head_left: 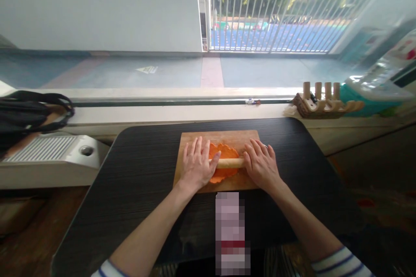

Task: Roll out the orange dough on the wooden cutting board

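Observation:
A pale wooden rolling pin lies crosswise over a flattened orange sheet, perhaps dough, with a ragged edge. My left hand bears down on the pin's left end, fingers stretched forward over it and thumb resting along it. At the other end, my right hand covers the pin with its fingers bent over it. Both pin ends are hidden under the hands. Beneath everything is a rectangular wooden board, and part of the sheet shows in front of and behind the pin.
The board stands on a dark table. Behind it runs a window sill, where a wooden rack with pegs and a turquoise container stand at right. A black bag and a white slatted unit are at left. A pixelated patch covers the near table edge.

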`<state>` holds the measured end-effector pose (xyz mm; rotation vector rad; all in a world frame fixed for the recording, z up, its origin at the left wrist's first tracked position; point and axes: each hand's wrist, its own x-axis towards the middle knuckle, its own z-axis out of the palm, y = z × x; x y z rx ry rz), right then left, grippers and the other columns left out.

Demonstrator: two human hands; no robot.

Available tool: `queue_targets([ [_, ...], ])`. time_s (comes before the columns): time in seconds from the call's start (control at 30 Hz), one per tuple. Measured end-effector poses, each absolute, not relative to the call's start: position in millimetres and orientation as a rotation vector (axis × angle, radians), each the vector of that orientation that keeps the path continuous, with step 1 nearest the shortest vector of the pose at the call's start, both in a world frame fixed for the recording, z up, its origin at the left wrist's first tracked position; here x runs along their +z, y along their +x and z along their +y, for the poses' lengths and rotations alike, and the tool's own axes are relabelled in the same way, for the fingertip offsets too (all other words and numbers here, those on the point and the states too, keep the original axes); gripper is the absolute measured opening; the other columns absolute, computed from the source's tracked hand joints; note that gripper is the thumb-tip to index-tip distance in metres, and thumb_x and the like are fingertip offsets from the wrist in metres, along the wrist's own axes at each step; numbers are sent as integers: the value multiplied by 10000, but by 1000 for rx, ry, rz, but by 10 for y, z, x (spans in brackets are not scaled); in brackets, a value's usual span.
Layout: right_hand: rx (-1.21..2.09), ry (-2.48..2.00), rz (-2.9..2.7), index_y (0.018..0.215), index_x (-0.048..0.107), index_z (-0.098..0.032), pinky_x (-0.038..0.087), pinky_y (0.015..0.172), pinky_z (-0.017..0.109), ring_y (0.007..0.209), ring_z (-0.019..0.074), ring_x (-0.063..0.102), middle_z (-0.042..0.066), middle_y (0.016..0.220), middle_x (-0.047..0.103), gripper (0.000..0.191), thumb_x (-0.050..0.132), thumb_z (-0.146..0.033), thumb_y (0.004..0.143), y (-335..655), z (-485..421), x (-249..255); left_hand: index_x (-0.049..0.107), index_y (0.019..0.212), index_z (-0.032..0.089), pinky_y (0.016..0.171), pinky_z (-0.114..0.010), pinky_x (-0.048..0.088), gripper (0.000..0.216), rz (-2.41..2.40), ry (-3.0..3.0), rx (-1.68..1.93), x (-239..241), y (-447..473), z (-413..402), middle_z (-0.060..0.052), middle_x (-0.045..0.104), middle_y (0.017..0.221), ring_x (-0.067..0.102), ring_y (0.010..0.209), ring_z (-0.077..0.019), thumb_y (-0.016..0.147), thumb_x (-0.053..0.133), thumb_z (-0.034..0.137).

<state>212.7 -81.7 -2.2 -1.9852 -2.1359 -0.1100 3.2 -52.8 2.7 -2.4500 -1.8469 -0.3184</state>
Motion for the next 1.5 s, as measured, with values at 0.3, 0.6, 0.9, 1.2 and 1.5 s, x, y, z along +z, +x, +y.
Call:
queue_targets([
  [0.3,86,-2123,-2102,1340,484,-208,272,1047,575,1362,277,320,126,1458,425,461,282,-313,940,2092,-122,86,514,1319,116,1091,-457,304,637,-2069,-2403,-295,89,109,0,-176,482,1402,407,1326,-293,948,205,531],
  [0.6,-111,-1990,-2111,1233,563,-201,225,1089,439,1303,225,405,99,1402,507,405,283,-313,963,2084,-781,-11,525,1317,114,1110,-485,262,650,-1828,-2397,-351,-4,65,-461,-179,493,1392,406,1328,-299,939,222,547],
  [0.9,66,-2103,-2090,1275,532,-226,292,1045,511,1332,250,360,114,1419,474,420,301,-296,931,2074,-134,91,523,1302,122,1059,-470,336,639,-2072,-2393,-288,101,137,32,-177,508,1375,420,1311,-302,941,207,545],
  [1.2,-106,-1978,-2124,1226,562,-201,230,1083,426,1296,219,410,97,1394,513,399,283,-302,959,2076,-722,-1,515,1322,107,1111,-492,254,642,-1860,-2399,-384,-17,89,-389,-187,491,1391,396,1330,-304,940,231,537],
  [1.5,55,-2092,-2125,1199,562,-228,309,1025,477,1306,243,387,96,1380,513,376,293,-281,942,2051,-132,132,552,1259,135,1027,-458,370,606,-2034,-2362,-330,77,154,52,-163,555,1322,462,1264,-295,946,209,524],
])
